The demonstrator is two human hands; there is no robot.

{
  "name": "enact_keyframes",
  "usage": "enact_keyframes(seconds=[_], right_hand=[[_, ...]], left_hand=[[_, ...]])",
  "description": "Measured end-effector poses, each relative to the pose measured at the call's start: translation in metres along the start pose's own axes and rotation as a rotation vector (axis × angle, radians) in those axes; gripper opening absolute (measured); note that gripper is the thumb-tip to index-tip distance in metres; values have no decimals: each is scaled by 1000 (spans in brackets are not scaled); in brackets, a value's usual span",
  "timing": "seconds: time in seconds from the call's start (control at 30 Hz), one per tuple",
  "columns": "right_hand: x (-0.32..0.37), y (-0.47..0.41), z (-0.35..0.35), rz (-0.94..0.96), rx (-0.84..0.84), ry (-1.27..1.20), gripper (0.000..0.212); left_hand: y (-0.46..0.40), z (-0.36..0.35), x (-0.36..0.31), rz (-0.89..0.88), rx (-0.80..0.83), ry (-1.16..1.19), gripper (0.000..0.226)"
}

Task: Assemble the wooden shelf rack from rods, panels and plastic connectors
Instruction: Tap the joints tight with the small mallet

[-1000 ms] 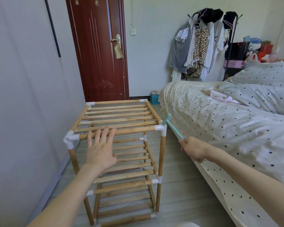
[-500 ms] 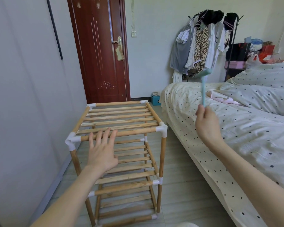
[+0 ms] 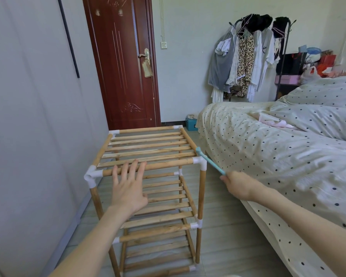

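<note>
1. The rack (image 3: 148,176) stands on the floor between the grey wall at left and the bed (image 3: 278,156) at right, all tiers in place as far as I can see.
2. My left hand (image 3: 129,184) lies flat, fingers spread wide, on the near top rod (image 3: 148,166), pressing down to steady the frame. I judge that pressure should be firm, so a blow does not rock the rack.
3. At the near right corner sits the white connector (image 3: 200,161); the mallet (image 3: 209,161) head is touching or just above it.
4. My right hand (image 3: 238,185) grips the mallet's handle end. I would strike straight down on the connector, short and square, not glancing toward the bed, until the joint seats fully on its post.
</note>
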State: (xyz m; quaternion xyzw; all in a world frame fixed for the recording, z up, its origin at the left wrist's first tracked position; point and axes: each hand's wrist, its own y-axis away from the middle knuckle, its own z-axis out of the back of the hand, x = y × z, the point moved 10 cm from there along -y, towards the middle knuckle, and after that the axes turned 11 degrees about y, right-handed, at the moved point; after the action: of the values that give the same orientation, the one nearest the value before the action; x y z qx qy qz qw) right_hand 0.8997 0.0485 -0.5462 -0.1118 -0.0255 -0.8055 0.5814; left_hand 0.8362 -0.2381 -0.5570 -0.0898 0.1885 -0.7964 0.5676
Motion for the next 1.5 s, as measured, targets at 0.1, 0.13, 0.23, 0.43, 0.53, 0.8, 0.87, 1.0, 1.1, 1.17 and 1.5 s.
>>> enact_keyframes(seconds=[0.1, 0.13, 0.23, 0.43, 0.53, 0.8, 0.87, 1.0, 1.1, 1.17, 1.5], right_hand=[[5, -7, 32, 36, -137, -208, 36], [-1, -5, 57, -1, -347, -375, 35], [-13, 20, 86, -27, -659, -644, 30], [3, -1, 20, 18, 14, -259, 35], [-16, 14, 78, -31, -530, -588, 35], [7, 4, 52, 60, -309, -311, 40], [-7, 21, 82, 21, -647, -550, 36], [6, 6, -9, 6, 21, -152, 35], [8, 3, -9, 47, 26, -213, 37], [18, 5, 7, 83, -99, -263, 38], [127, 19, 5, 522, -213, -349, 42]], left_hand=[[0, -1, 0, 2, 1, -3, 95], [-1, -2, 1, 6, 3, -5, 95], [-2, -1, 2, 11, -4, -2, 95], [-5, -3, 2, 10, 5, -6, 96], [-6, -3, 1, 13, 14, -1, 95], [-7, -4, 1, 4, 19, -3, 96], [-6, -5, 0, 4, 26, -9, 96], [-3, -6, 2, 3, 47, -24, 99], [-9, -4, 3, -26, 78, 1, 99], [-12, -1, 6, -78, 131, 68, 93], [11, 29, 104, 57, 140, 266, 61]])
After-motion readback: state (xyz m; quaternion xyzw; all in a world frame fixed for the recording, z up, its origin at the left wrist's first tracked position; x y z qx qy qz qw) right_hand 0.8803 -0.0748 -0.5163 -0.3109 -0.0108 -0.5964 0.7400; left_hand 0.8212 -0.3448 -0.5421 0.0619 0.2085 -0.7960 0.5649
